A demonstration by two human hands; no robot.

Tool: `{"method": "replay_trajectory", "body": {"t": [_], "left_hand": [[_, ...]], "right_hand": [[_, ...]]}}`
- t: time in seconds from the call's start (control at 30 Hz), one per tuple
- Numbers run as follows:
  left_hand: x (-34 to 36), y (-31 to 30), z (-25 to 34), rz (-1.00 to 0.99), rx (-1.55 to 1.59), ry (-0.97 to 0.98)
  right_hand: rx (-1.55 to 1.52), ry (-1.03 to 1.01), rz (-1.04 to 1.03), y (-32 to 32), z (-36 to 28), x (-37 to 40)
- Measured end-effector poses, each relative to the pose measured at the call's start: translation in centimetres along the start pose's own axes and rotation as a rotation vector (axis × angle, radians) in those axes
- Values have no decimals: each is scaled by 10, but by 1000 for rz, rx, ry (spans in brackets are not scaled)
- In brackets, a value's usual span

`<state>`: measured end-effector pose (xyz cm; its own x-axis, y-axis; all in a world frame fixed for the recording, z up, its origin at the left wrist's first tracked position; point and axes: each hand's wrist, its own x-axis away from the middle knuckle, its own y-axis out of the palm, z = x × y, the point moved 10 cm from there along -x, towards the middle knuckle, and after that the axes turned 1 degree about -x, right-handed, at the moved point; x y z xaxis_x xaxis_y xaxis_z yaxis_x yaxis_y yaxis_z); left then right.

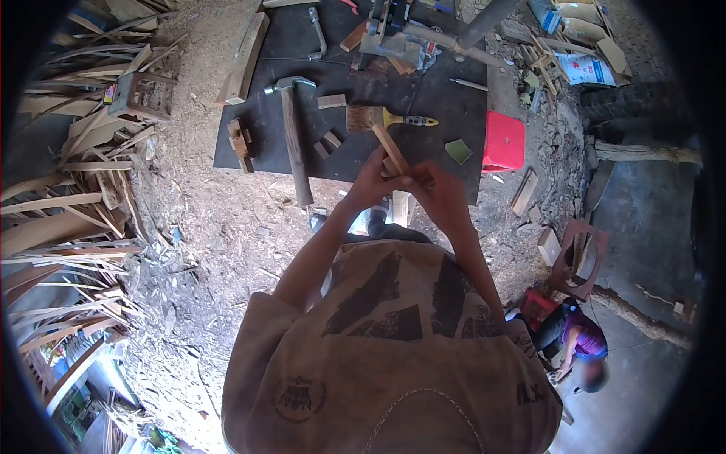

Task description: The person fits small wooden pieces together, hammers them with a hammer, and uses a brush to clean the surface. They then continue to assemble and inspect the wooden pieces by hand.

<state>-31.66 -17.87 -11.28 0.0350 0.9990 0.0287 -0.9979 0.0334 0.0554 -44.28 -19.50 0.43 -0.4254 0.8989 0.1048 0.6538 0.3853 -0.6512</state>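
Observation:
A short wooden piece (388, 145) is held at the table's front edge, slanting up and to the left. My left hand (370, 180) has its fingers wrapped round its lower part. On the right, my right hand (435, 186) has its fingers pressed together at the lower end of the piece. Just beyond lies a wide brush (367, 118) with a yellow and black handle. Left of the hands are two small wooden blocks (327, 144), another block (331, 101) and a hammer (295, 140) with a long wooden handle.
The dark table (265, 129) also bears a small wooden plane (240, 144), a long wood beam (248, 60), a wrench (317, 34), a metal vise (393, 41) and a green piece (458, 151). A red stool (504, 141) stands right. Another person (581, 340) is at lower right.

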Motion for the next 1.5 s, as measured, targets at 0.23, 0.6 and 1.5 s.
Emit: {"method": "replay_trajectory", "body": {"t": [0.23, 0.6, 1.5], "left_hand": [[-3, -2, -18, 63, 183, 12], [-9, 2, -11, 4, 314, -60], [76, 23, 20, -872, 659, -901]], "right_hand": [[10, -56, 32, 2, -12, -5], [71, -121, 62, 7, -10, -5], [-122, -14, -592, 37, -32, 6]]}}
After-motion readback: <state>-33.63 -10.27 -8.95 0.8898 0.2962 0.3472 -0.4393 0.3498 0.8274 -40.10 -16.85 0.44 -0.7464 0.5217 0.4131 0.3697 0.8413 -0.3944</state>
